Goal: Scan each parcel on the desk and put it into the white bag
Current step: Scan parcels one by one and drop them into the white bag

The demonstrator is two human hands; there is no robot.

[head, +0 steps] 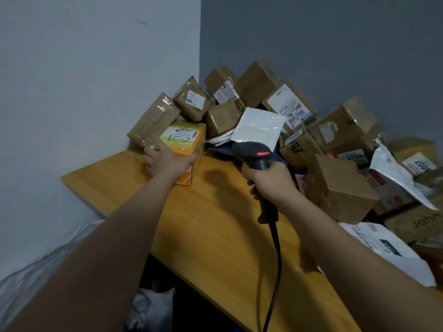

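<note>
Two hands: left [165, 161] grips one orange box [185, 142], right [268, 180] one scanner [256, 155].

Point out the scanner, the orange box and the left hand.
scanner [251, 152], head view, top of its head.
orange box [184, 137], head view, its labelled top face.
left hand [165, 162], head view, back of the hand.

Blurred parcel labels [287, 109], scanner cable [273, 295] and white mailer [393, 255] cut by frame edges.
</note>
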